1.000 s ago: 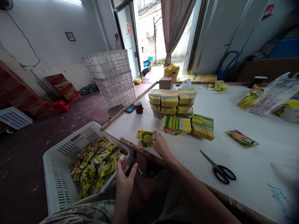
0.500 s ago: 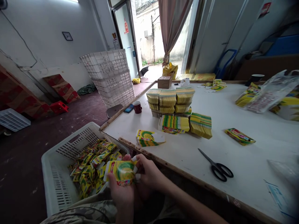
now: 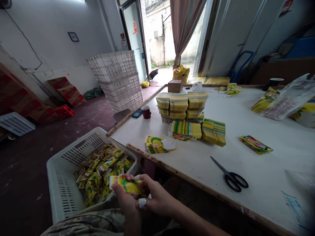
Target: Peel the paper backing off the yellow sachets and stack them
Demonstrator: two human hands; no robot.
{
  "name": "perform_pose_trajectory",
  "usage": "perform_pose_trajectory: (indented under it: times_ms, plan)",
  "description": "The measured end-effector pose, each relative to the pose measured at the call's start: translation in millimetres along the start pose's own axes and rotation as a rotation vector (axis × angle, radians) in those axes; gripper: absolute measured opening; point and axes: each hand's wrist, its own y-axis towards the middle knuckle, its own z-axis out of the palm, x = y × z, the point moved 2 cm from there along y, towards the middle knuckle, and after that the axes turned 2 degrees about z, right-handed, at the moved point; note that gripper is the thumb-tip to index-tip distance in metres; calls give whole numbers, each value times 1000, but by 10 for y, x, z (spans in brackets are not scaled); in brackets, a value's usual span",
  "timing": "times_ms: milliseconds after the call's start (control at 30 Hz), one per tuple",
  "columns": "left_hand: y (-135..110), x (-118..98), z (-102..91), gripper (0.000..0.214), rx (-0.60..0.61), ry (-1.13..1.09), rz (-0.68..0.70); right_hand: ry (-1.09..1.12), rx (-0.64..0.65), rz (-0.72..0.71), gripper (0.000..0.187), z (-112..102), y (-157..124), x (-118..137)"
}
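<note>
Both my hands hold one flat yellow-green printed carton (image 3: 128,185) over my lap, beside the basket. My left hand (image 3: 125,200) grips it from below. My right hand (image 3: 154,195), with white tape on a fingertip, closes over its right end. The carton lies tilted, nearly flat. A small pile of the same cartons (image 3: 157,144) rests on the white table (image 3: 197,160) near its front edge. A white slatted basket (image 3: 61,170) at my left holds several folded cartons.
Tall stacks of flat cartons (image 3: 182,106) stand mid-table, with lower bundles (image 3: 213,131) in front. Black scissors (image 3: 231,178) lie to the right, a loose carton (image 3: 256,144) beyond them. A dark red mug (image 3: 147,112) sits at the far left edge. Stacked white crates (image 3: 118,82) stand on the floor.
My right hand took a carton from the table pile and brought it down to my left hand. The carton has since tipped from facing me to nearly flat.
</note>
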Motion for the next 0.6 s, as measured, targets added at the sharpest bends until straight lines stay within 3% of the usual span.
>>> perform_pose_trajectory:
  times_ms: [100,233,367,600]
  plan:
    - [-14,45,45,69,-8,-196,-201,160,-77,34,55,-71,35,-20]
    - [-51,56,152,46,114,-255,-277,511,-102,49,49,-229,87,107]
    - [-12,163,94,38,64,-250,-311,573,-102,70,50,-264,88,162]
    - [3,204,23,42,-69,-258,-240,710,-88,30,42,-150,106,52]
